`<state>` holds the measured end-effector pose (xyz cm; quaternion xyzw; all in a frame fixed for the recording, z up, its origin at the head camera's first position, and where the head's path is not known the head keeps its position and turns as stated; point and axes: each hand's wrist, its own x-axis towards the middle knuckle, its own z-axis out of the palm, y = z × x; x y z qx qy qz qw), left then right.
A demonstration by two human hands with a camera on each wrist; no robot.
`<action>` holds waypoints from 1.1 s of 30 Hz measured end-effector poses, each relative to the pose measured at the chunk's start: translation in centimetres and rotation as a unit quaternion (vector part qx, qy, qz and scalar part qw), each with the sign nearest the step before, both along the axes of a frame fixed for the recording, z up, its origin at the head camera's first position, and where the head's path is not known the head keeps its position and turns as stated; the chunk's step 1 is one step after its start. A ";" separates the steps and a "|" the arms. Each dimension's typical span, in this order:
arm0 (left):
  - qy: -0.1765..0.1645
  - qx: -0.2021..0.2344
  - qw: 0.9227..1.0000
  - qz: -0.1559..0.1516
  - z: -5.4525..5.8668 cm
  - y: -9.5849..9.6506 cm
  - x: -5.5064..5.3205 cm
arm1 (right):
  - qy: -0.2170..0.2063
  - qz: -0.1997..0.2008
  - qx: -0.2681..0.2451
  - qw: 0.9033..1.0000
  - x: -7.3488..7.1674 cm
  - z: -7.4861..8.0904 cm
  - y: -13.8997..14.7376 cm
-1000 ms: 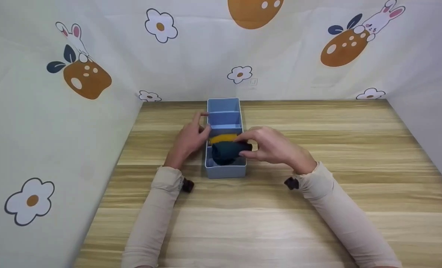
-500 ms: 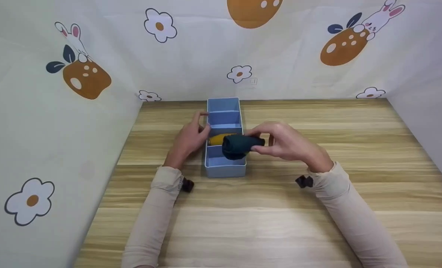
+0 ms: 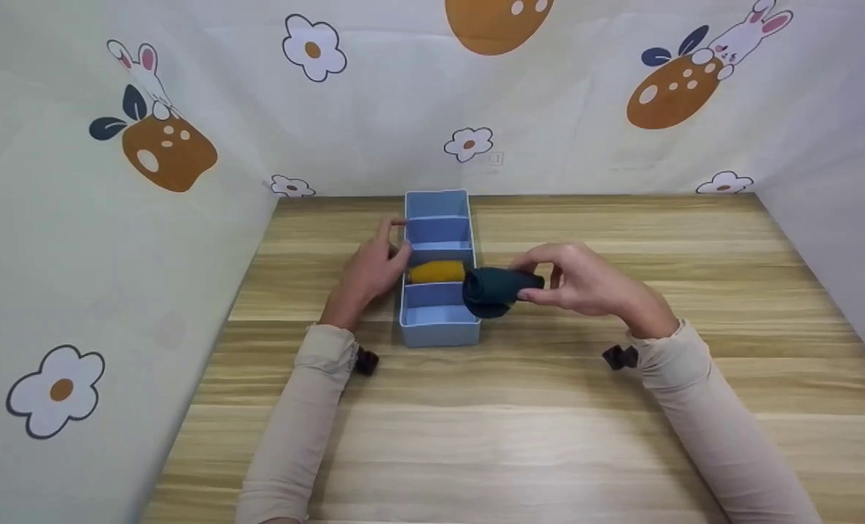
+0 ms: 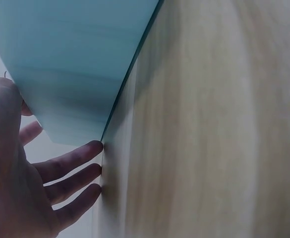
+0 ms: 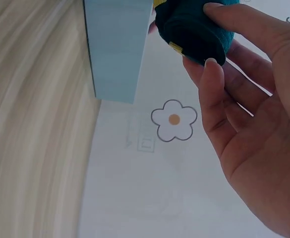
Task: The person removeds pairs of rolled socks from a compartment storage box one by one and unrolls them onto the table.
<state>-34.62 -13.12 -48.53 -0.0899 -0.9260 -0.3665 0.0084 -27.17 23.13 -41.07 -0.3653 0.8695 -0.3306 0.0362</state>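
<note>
My right hand (image 3: 593,284) pinches a rolled dark green sock (image 3: 499,286) between thumb and fingers, at the right rim of a long blue divided box (image 3: 440,335). Small yellow marks show on the sock (image 5: 194,37) in the right wrist view. A rolled yellow sock (image 3: 436,272) lies in one of the box's middle compartments; the nearest compartment and the two far ones hold nothing. At the box's left side is my left hand (image 3: 368,273), its thumb and forefinger touching the rim. The left wrist view shows its other fingers (image 4: 73,162) extended along the box's lower edge.
The box stands lengthwise on a wood-grain table (image 3: 476,437), its far end near the back wall. Pale cloth walls (image 3: 374,109) printed with flowers and rabbits enclose the table at the back and sides. Black wrist cameras sit under both sleeves.
My right hand has moved right with the green sock, from over the nearest compartment to the box's right rim, uncovering the yellow sock. My left hand has stayed against the box.
</note>
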 end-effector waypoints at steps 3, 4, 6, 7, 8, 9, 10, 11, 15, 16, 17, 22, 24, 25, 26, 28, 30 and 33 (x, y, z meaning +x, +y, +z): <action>-0.005 0.001 1.000 -0.002 -0.1 -0.1 0.1 | -0.015 -0.001 0.004 1.000 -0.2 -0.7 0.5; -0.006 0.002 1.000 -0.003 -0.2 -0.1 0.1 | -0.023 -0.001 0.005 1.000 -0.2 -1.0 0.6; -0.008 0.005 1.000 -0.005 -0.3 -0.1 0.2 | -0.037 0.000 0.008 0.999 -0.5 -1.6 0.9; -0.008 0.007 1.000 -0.006 -0.3 -0.2 0.3 | -0.044 0.000 0.010 0.999 -0.6 -1.9 1.0; -0.008 0.008 1.000 -0.005 -0.3 -0.2 0.3 | -0.051 0.001 0.010 0.999 -0.8 -2.2 1.1; -0.007 0.010 1.000 -0.006 -0.3 -0.2 0.4 | -0.057 0.001 0.010 0.998 -0.9 -2.4 1.2; -0.006 0.011 1.000 -0.006 -0.3 -0.2 0.4 | -0.062 0.001 0.009 0.998 -1.0 -2.5 1.4; -0.005 0.012 1.000 -0.007 -0.4 -0.2 0.4 | -0.065 0.000 0.010 0.998 -1.1 -2.7 1.6; 0.005 0.013 1.000 -0.011 -0.3 -0.2 0.3 | -0.069 -0.010 0.016 0.997 -1.3 -3.0 2.3; 0.006 0.013 1.000 -0.011 -0.3 -0.2 0.3 | -0.070 -0.011 0.020 0.997 -1.3 -3.1 2.5; 0.007 0.014 1.000 -0.011 -0.2 -0.2 0.3 | -0.073 -0.011 0.026 0.997 -1.4 -3.2 2.7; 0.002 0.016 1.000 -0.008 -0.1 -0.1 0.1 | -0.087 -0.009 0.060 0.994 -1.6 -3.7 3.0; 0.003 0.010 1.000 -0.005 0.0 -0.1 0.1 | -0.083 -0.009 0.068 0.994 -1.6 -3.9 3.0; 0.006 0.006 1.000 -0.002 0.1 0.0 0.1 | -0.081 -0.011 0.070 0.994 -1.6 -3.9 2.9; 0.012 0.000 1.000 0.002 0.2 0.0 0.1 | -0.078 -0.013 0.073 0.994 -1.6 -3.8 2.9; 0.027 -0.019 0.999 0.012 0.4 0.1 0.1 | -0.067 -0.014 0.076 0.995 -1.6 -3.9 2.8; 0.041 -0.046 0.998 0.023 0.9 0.3 0.2 | -0.057 -0.017 0.080 0.995 -1.5 -3.9 2.7; 0.061 -0.085 0.994 0.029 1.8 0.9 0.6 | -0.051 -0.020 0.083 0.995 -1.5 -4.0 2.7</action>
